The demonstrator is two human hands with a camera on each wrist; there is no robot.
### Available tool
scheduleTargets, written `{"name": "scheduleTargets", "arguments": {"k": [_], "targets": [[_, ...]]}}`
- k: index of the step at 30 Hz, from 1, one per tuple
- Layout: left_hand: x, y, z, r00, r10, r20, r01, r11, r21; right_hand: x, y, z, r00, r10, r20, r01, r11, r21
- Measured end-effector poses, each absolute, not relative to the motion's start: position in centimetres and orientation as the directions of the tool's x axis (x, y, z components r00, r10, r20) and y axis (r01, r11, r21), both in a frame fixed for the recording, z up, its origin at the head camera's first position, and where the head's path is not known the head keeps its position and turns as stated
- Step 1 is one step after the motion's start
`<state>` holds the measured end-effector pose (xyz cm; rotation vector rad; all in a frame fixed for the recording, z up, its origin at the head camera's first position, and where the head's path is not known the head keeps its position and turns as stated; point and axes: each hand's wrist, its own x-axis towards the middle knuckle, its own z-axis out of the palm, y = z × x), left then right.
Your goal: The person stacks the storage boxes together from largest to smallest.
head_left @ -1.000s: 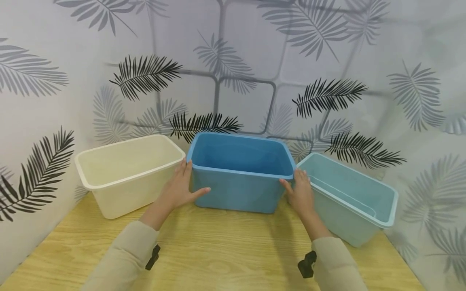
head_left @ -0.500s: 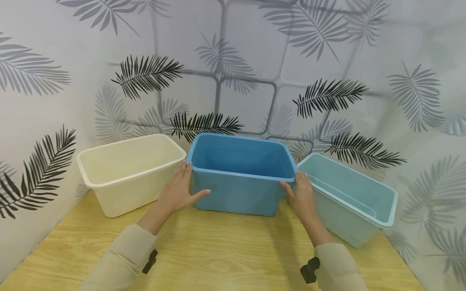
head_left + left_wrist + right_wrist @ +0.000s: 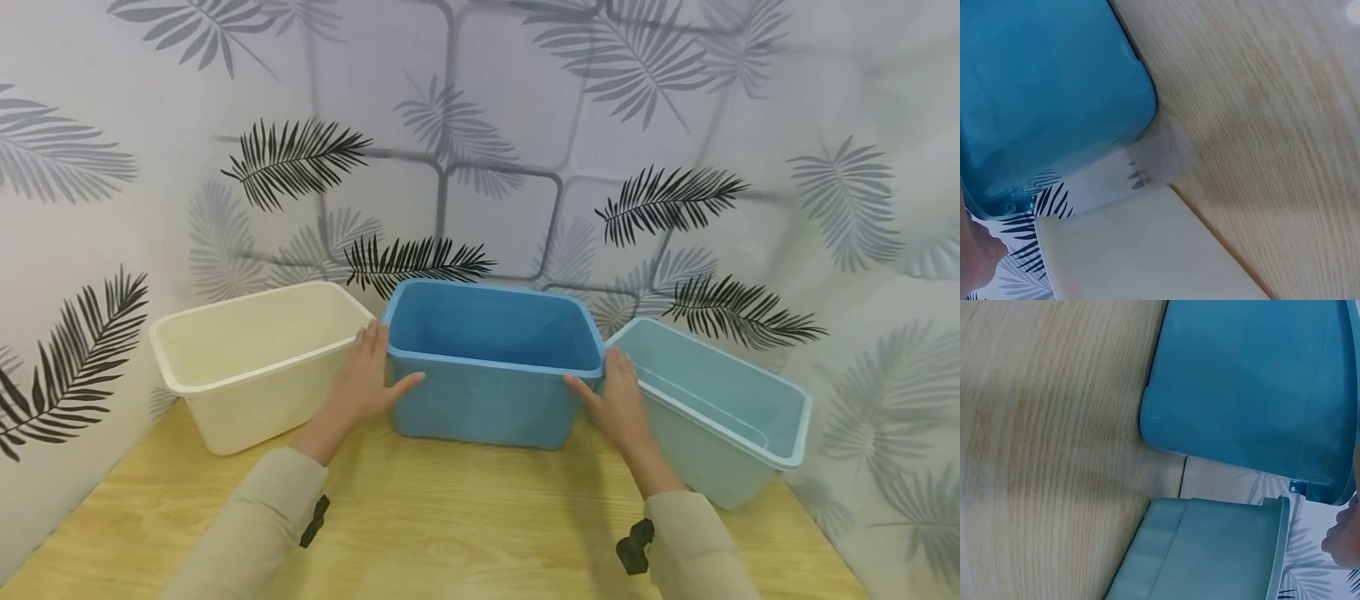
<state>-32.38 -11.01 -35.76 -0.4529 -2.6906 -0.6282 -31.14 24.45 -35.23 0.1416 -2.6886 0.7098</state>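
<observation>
- The left hand (image 3: 363,379) is held open at the left end of the blue rectangular plastic bin (image 3: 483,404), with its fingers extended at the rim corner and its thumb stretched toward the bin's front wall; nothing is seen to be grasped by it.
- The right hand (image 3: 621,404) is held in a matching way at the right end, with its fingers laid at the rim corner and its thumb pointed inward to the front wall; it is likewise open, and nothing is enclosed by it.
- How firmly the bin is pressed by either hand cannot be told.
- The blue bin is set upright in the middle of the row, with its long front wall turned toward the person.
- To its left, a cream rectangular plastic bin (image 3: 270,408) is placed upright at an angle, its near corner partly covered by the left hand.
- To its right, a pale aqua rectangular plastic bin (image 3: 716,462) is placed upright and angled the other way; in the right wrist view, a gap is shown between its wall and the blue one.
- All three bins are supported by a yellowish wood-grain table (image 3: 465,517) and backed by a pale leaf-patterned wall covering (image 3: 510,92).
- Both forearms are covered by beige sleeves (image 3: 251,521).
</observation>
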Motion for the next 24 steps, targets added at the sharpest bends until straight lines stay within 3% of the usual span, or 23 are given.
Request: {"name": "scheduleTargets", "arguments": {"k": [24], "targets": [[-34.6,-11.3,-34.8,-0.926,0.238,0.295,0.342,0.859,0.382,-32.8,24.8,-34.3,-0.973,-0.073,0.217,-0.156,0.906,-0.393]]}}
